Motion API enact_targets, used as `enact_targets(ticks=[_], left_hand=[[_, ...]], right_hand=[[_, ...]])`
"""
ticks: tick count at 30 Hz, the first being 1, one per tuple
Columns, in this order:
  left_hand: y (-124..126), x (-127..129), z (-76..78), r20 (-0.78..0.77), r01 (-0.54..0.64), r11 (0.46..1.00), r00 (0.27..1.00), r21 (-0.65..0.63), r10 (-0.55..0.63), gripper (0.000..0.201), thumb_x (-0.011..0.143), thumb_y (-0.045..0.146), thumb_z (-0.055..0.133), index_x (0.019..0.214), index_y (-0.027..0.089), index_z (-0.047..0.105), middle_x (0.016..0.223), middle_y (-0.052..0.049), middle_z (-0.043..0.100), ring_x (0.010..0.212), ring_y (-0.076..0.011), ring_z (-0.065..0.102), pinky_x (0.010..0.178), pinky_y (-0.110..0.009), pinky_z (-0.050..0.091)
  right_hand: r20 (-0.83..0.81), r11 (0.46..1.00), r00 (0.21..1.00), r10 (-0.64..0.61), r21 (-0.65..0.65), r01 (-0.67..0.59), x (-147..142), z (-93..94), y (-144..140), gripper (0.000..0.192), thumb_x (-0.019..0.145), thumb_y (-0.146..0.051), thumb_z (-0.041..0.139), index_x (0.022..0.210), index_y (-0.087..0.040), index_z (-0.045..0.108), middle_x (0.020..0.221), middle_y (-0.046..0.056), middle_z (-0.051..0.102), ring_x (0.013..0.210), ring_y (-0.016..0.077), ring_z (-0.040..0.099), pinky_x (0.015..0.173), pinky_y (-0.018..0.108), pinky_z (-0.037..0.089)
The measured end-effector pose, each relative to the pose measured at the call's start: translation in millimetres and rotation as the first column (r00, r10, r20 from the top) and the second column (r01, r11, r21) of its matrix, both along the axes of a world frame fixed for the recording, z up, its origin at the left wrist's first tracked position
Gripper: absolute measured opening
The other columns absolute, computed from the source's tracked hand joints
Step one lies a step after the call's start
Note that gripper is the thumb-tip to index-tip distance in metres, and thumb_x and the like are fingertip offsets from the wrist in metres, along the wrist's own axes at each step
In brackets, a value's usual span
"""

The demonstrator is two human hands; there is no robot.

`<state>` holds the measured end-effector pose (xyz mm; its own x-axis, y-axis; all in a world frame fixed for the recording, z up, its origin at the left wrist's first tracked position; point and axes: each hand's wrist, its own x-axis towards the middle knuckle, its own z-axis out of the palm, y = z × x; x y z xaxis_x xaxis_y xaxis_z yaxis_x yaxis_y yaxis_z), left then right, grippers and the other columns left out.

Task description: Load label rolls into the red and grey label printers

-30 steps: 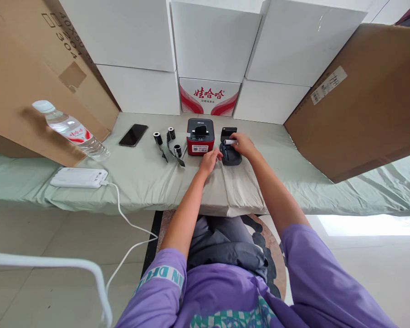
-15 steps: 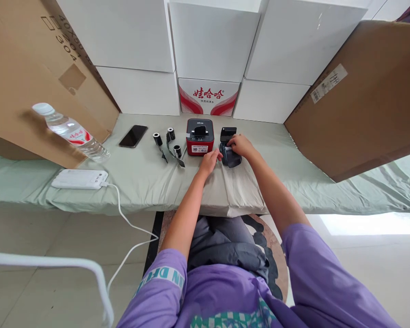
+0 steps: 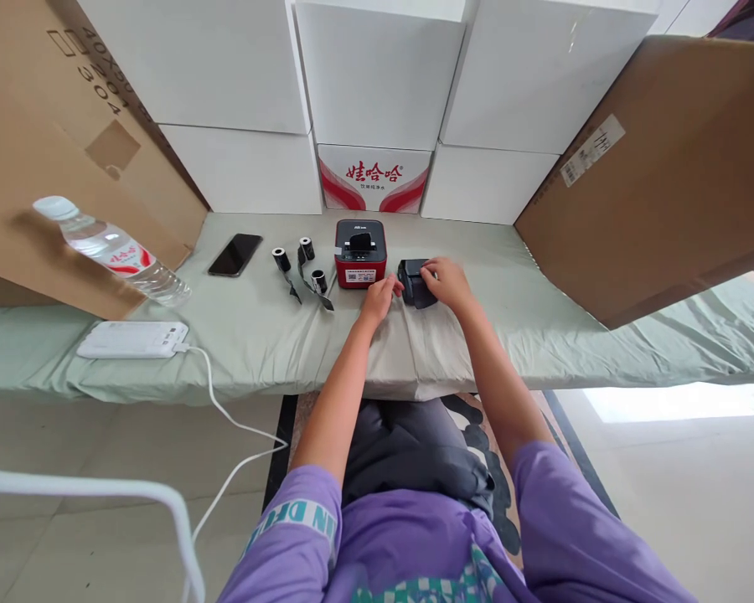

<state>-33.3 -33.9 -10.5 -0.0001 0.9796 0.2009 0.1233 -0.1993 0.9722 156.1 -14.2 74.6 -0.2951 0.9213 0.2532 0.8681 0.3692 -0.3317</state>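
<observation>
On the cloth in front of me stands a small black portable printer [image 3: 410, 289], its hinged lid down. My right hand [image 3: 447, 283] has its fingers bent against the right side of the lid. Close to the printer's left side is my left hand [image 3: 380, 299], its fingers partly stretched and nothing seen in them; whether the fingertips touch the printer I cannot tell. Just behind the left hand sits a red and black box-shaped machine [image 3: 360, 254] with a white label on its front. Several small rolls [image 3: 318, 281] with dark strips unrolled lie left of it.
A black phone [image 3: 235, 255], a water bottle [image 3: 116, 253] and a white power bank [image 3: 133, 340] with a white cable are on the left. White boxes [image 3: 377, 75] are stacked behind, and brown cartons [image 3: 659, 184] stand at both sides.
The printer's lid, raised before, is now down over its body. My right hand has moved slightly from the inside onto the lid. The whole view has shifted a little.
</observation>
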Motion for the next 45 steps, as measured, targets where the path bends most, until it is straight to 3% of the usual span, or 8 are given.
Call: enact_targets(ticks=[6, 10, 16, 23, 26, 32, 40, 45], left_hand=[[-1.2, -1.0, 0.7, -0.006, -0.037, 0.999, 0.999, 0.009, 0.037, 0.07, 0.104, 0.071, 0.033, 0.08, 0.02, 0.074, 0.076, -0.006, 0.071, 0.068, -0.0172, 0.059, 0.07, -0.031, 0.047], [-3.8, -1.2, 2.6, -0.037, -0.036, 0.999, 0.999, -0.004, 0.036, 0.071, 0.105, 0.071, 0.033, 0.08, 0.02, 0.074, 0.076, -0.007, 0.072, 0.069, -0.0176, 0.061, 0.07, -0.031, 0.047], [-9.1, -2.8, 2.7, -0.085, -0.019, 1.0, 0.996, 0.021, 0.02, 0.069, 0.107, 0.067, 0.033, 0.081, 0.019, 0.076, 0.081, -0.008, 0.074, 0.078, -0.0193, 0.066, 0.075, -0.031, 0.05], [-18.0, -3.8, 1.0, -0.1, -0.039, 0.999, 0.994, 0.038, 0.043, 0.067, 0.108, 0.064, 0.033, 0.08, 0.019, 0.073, 0.079, -0.008, 0.073, 0.08, -0.0204, 0.069, 0.08, -0.032, 0.05], [-20.1, -3.1, 1.6, -0.151, -0.044, 0.998, 0.987, 0.045, 0.05, 0.065, 0.107, 0.066, 0.036, 0.077, 0.02, 0.072, 0.077, -0.007, 0.073, 0.079, -0.0208, 0.069, 0.081, -0.032, 0.05], [-17.5, -3.1, -0.4, -0.151, -0.075, 0.99, 0.984, 0.123, 0.093, 0.06, 0.107, 0.06, 0.036, 0.075, 0.022, 0.07, 0.072, -0.005, 0.07, 0.074, -0.0197, 0.067, 0.078, -0.032, 0.049], [-15.8, -2.5, 4.3, -0.147, -0.154, 0.975, 0.973, 0.16, 0.178, 0.05, 0.106, 0.053, 0.038, 0.076, 0.023, 0.066, 0.071, -0.004, 0.066, 0.073, -0.0199, 0.065, 0.078, -0.031, 0.047], [-17.4, -2.9, 7.8, -0.113, -0.236, 0.957, 0.96, 0.17, 0.256, 0.049, 0.105, 0.054, 0.036, 0.077, 0.024, 0.063, 0.074, -0.005, 0.066, 0.077, -0.0203, 0.065, 0.08, -0.031, 0.049]], right_hand=[[0.048, 0.999, 0.999, 0.012, -0.031, -0.011, -5.2, -1.9, -19.3, 0.044, 0.11, -0.032, 0.04, 0.124, -0.018, 0.08, 0.15, 0.012, 0.068, 0.147, 0.0304, 0.057, 0.119, 0.047, 0.042], [0.094, 1.0, 0.995, 0.011, -0.03, -0.009, -16.8, -1.2, -20.2, 0.046, 0.111, -0.031, 0.038, 0.124, -0.017, 0.079, 0.146, 0.014, 0.07, 0.136, 0.0302, 0.064, 0.113, 0.042, 0.045], [0.129, 0.997, 0.989, -0.069, 0.035, 0.065, -34.1, -15.3, -33.4, 0.049, 0.109, -0.034, 0.037, 0.139, -0.013, 0.07, 0.141, 0.019, 0.068, 0.128, 0.0355, 0.061, 0.108, 0.046, 0.042], [0.114, 0.995, 0.99, -0.088, 0.057, 0.082, -45.3, -21.6, -36.7, 0.048, 0.102, -0.03, 0.047, 0.14, -0.007, 0.066, 0.139, 0.026, 0.066, 0.131, 0.0405, 0.055, 0.11, 0.052, 0.042], [0.107, 0.994, 0.989, -0.104, 0.049, 0.099, -45.9, -27.9, -42.2, 0.057, 0.099, -0.031, 0.051, 0.151, -0.007, 0.058, 0.15, 0.027, 0.061, 0.14, 0.0416, 0.05, 0.114, 0.055, 0.042], [0.035, 0.986, 0.986, -0.164, 0.049, 0.162, -46.2, -52.7, -55.9, 0.075, 0.096, -0.031, 0.054, 0.166, -0.011, 0.037, 0.175, 0.022, 0.035, 0.163, 0.0379, 0.028, 0.117, 0.057, 0.044], [-0.06, 0.975, 0.976, -0.211, 0.063, 0.215, -41.8, -60.8, -54.1, 0.075, 0.093, -0.035, 0.062, 0.163, -0.014, 0.043, 0.172, 0.021, 0.038, 0.16, 0.0391, 0.032, 0.12, 0.058, 0.042], [-0.111, 0.96, 0.958, -0.263, 0.066, 0.271, -40.3, -61.1, -55.8, 0.086, 0.09, -0.04, 0.07, 0.165, -0.013, 0.038, 0.171, 0.025, 0.032, 0.155, 0.0425, 0.031, 0.124, 0.059, 0.037]])
